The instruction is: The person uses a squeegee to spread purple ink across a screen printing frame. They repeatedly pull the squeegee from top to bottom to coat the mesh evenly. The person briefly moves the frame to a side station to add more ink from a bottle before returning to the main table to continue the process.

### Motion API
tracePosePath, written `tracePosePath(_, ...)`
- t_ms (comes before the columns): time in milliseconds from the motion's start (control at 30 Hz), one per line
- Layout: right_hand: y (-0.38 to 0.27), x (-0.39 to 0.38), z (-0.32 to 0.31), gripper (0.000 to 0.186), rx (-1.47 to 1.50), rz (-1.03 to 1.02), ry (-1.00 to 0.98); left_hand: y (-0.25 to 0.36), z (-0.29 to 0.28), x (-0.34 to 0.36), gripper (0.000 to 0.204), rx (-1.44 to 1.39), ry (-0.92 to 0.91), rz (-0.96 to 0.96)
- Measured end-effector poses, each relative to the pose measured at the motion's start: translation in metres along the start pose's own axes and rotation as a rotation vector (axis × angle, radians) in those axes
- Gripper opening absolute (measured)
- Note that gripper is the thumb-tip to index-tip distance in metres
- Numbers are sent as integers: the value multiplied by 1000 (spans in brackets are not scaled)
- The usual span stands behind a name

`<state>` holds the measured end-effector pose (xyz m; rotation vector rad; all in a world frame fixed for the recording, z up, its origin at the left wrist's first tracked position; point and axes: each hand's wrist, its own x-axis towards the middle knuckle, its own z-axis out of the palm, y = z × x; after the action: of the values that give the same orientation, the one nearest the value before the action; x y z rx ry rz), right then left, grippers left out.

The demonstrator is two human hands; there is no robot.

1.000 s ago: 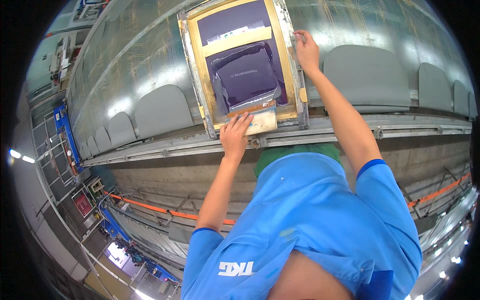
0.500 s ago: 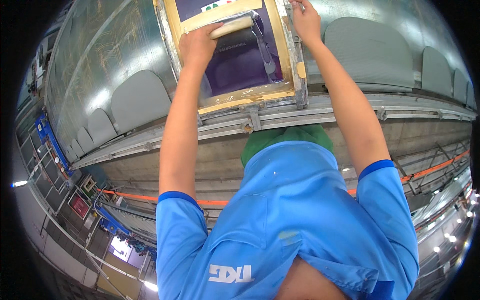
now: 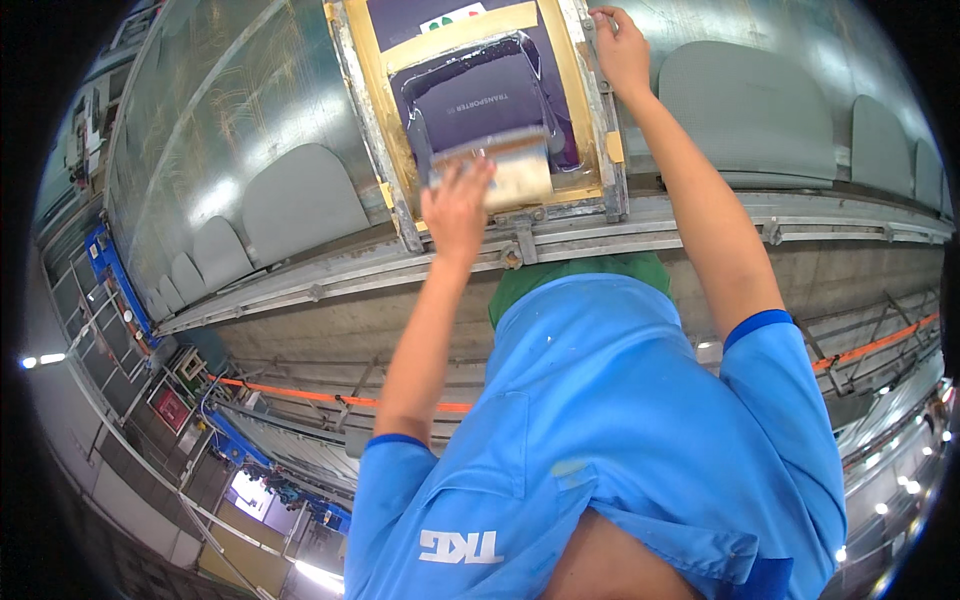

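Observation:
A screen-printing frame (image 3: 612, 172) lies in front of me, its dark purple mesh (image 3: 440, 112) edged with yellowish tape. Across the near end of the mesh is a squeegee (image 3: 522, 180) with a pale, wide handle, slightly blurred by motion. My left hand (image 3: 458, 205) is closed on its left part, the fingers lying over the top. Wet dark ink rims the printing area beyond it. At the far right side of the frame, my right hand (image 3: 622, 55) is closed, fingertips gripping the frame's edge.
Grey flat rounded pieces (image 3: 305, 200) lie in a row on the shiny long table (image 3: 200, 130), with more grey pieces (image 3: 745, 115) to the right. A metal rail (image 3: 690, 212) runs along the table's near edge, between the frame and my body.
My left hand has pulled the squeegee from the far part of the mesh to its near end. The right hand stays at the frame's right side.

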<state>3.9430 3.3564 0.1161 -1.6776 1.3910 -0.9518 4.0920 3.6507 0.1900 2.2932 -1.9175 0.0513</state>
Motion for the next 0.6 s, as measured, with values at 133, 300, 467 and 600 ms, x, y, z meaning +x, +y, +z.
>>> tracePosePath(133, -8, -1, -4, 29, 193, 68, -51, -47, 9, 105, 47, -31, -119, -168)
tracePosePath(300, -10, 0, -10, 29, 99, 132, -77, -62, 7, 155, 45, -12, -174, -169)
tracePosePath(467, -1, 4, -2, 27, 1, 35, 25, -27, 9, 63, 47, -55, -62, -50)
tracePosePath(600, 0, 2, -3, 25, -25, 113, -32, -28, 3, 62, 47, -156, -26, -95)
